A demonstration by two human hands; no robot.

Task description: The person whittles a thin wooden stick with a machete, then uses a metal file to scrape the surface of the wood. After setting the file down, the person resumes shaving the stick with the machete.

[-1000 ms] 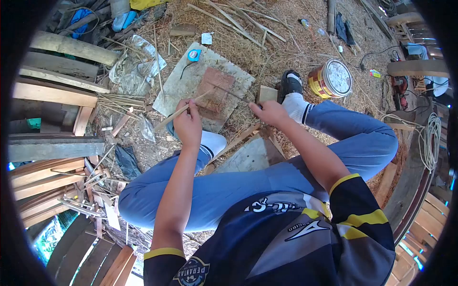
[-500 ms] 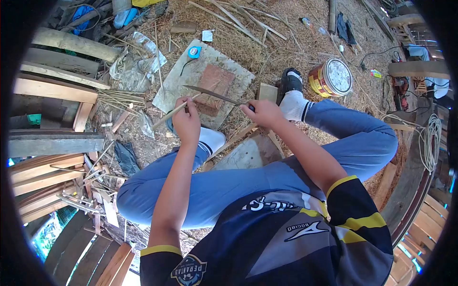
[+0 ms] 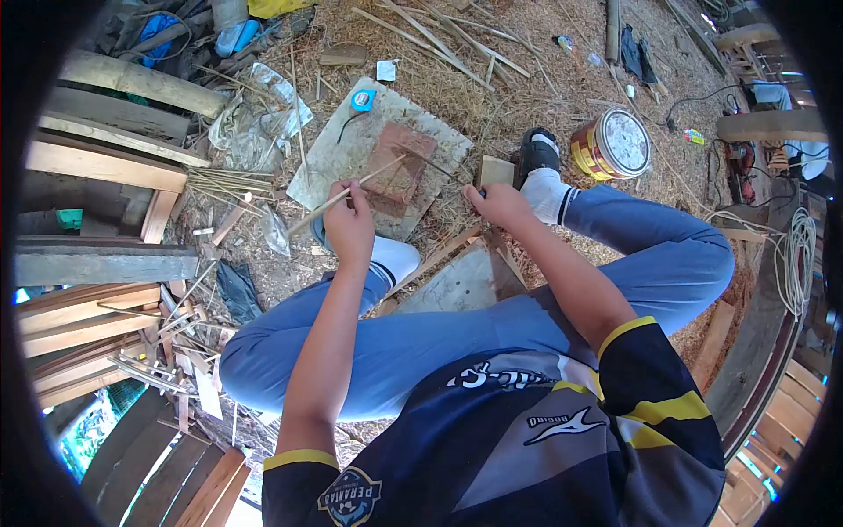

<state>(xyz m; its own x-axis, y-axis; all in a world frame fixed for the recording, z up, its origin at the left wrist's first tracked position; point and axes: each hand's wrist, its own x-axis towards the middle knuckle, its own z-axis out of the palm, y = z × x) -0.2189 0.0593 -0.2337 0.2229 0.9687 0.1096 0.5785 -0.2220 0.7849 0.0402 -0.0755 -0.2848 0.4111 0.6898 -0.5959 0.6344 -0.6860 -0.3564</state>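
My left hand [image 3: 349, 220] grips a thin bamboo stick [image 3: 320, 209] that slants from lower left up to the right, its tip over a reddish brick [image 3: 397, 167]. My right hand [image 3: 497, 204] holds a knife [image 3: 435, 165] by the handle, with the dark narrow blade reaching left across the brick toward the stick's tip. The brick lies on a pale grey slab [image 3: 334, 158] on the straw-covered ground. I sit with my legs in blue jeans and white socks folded under my arms.
A small blue tape measure [image 3: 361, 98] rests on the slab's far edge. A round tin can [image 3: 610, 143] stands at the right, beyond my black shoe [image 3: 534, 149]. Wooden planks and frames [image 3: 97, 167] crowd the left, with loose sticks and plastic scraps. Coiled rope [image 3: 795, 255] hangs at the right.
The knife, raised and drawn left over the stick half a second ago, has gone back down to the right over the brick. The left hand and stick have barely shifted.
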